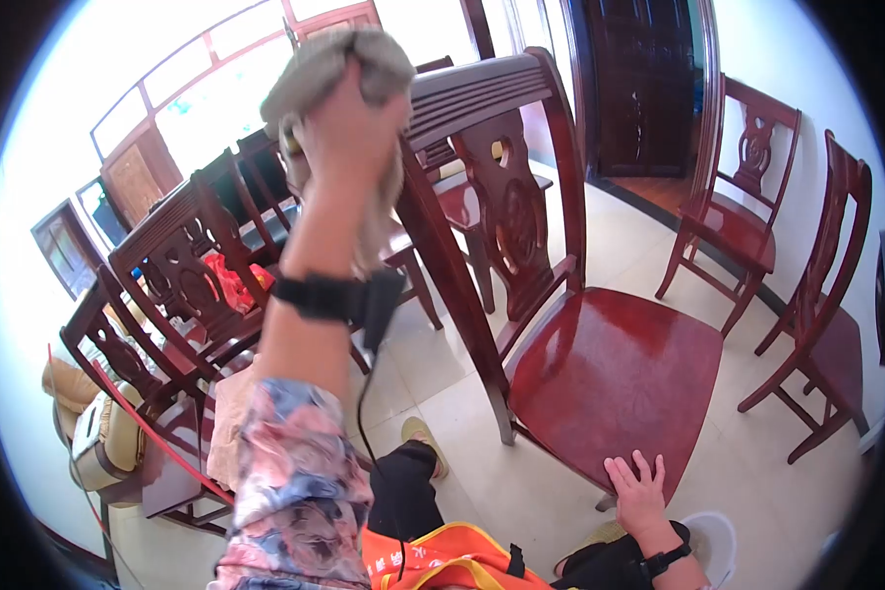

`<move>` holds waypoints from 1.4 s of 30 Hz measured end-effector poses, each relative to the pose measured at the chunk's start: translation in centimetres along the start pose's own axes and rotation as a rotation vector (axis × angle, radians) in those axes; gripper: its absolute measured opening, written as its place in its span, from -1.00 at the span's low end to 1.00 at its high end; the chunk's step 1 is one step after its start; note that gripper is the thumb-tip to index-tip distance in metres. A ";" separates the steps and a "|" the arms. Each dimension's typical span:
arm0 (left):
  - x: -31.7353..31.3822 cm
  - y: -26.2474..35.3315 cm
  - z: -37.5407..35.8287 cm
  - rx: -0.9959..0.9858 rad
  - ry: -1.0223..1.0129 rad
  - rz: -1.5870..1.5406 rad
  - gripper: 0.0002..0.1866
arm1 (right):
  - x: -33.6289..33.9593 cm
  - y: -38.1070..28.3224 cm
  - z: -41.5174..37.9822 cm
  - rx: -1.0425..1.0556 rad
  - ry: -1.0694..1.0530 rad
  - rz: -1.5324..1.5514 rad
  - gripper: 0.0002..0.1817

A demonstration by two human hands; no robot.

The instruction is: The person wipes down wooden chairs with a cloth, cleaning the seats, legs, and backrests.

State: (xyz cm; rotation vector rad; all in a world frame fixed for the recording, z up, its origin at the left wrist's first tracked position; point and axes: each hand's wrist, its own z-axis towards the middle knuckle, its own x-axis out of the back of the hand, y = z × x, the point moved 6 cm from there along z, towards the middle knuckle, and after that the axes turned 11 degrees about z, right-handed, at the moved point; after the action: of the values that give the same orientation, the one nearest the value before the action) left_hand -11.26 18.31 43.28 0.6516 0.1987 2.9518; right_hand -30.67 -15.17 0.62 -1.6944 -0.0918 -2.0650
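Note:
A dark red wooden chair stands in front of me, its carved back rising at its left side. My left hand is raised near the top corner of that chair back, its fingers wrapped round a grey-beige cloth that hangs down beside the wrist. My right hand lies on the front edge of the glossy seat with its fingers spread and nothing in it. Both wrists wear black bands.
Several similar chairs stand close together at the left, with a red bag among them. Two more chairs are at the right near the wall. A white bucket sits by my right wrist. A dark door is behind.

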 end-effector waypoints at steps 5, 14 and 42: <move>-1.0 -2.3 4.8 0.116 -0.731 -0.509 -0.55 | 0.1 0.1 -0.1 -0.006 0.009 0.028 -0.40; -9.2 -7.9 -11.8 0.730 -0.552 -1.321 -0.60 | 2.5 -1.0 0.4 -0.048 -0.023 0.011 -0.37; -5.3 -7.8 2.7 0.368 -0.126 -0.918 -0.78 | 26.4 -16.6 50.2 0.411 0.969 0.624 -0.62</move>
State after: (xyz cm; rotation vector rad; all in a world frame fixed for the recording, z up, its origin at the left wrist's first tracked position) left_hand -4.65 25.58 42.37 0.5661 0.7947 1.9971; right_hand 5.15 8.38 41.33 -0.3031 0.2705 -1.9479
